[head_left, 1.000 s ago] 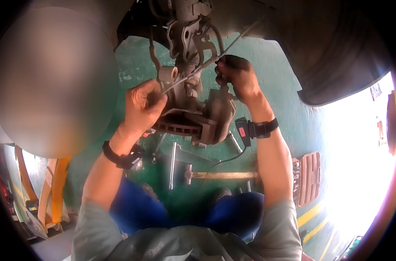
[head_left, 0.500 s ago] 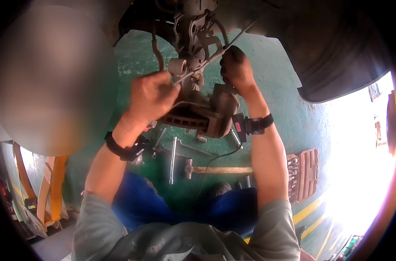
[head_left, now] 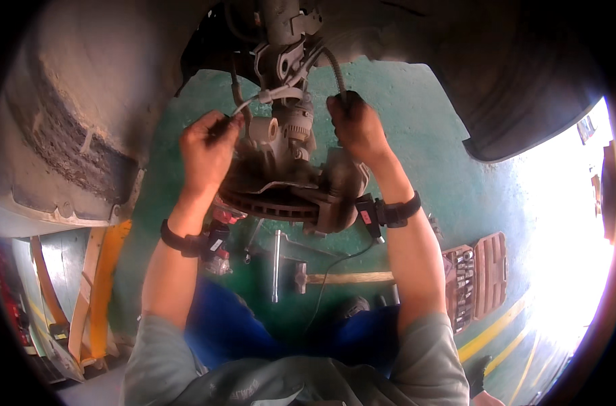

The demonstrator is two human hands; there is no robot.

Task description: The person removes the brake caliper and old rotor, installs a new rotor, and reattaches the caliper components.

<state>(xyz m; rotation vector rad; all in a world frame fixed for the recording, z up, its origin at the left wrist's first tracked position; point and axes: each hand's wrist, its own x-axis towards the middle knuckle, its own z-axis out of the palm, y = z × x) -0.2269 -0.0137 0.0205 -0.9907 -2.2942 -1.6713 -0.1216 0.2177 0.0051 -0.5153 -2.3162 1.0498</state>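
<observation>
My left hand (head_left: 210,145) is closed in a pinch on a thin grey cable (head_left: 248,103), left of the suspension strut (head_left: 281,24). The cable slants up to the right across the strut bracket (head_left: 286,62). On the other side, my right hand (head_left: 361,130) is closed around the lower part of a ribbed hose (head_left: 335,66), which arches down from beside the bracket. Between and below my hands sit the dusty steering knuckle (head_left: 298,128), the brake disc (head_left: 271,205) and the brake caliper (head_left: 342,183). My fingertips are partly hidden on both sides.
Wheel-arch panels hang at the left (head_left: 85,135) and right (head_left: 524,101). On the green floor lie a long socket wrench (head_left: 276,267), a wooden-handled hammer (head_left: 348,277) and a brown socket case (head_left: 489,277). A red power tool (head_left: 220,260) is below my left hand.
My left hand has moved left with the cable, which now bends over the bracket instead of running straight. My right hand has shifted slightly down. A large blurred round shape at left is gone.
</observation>
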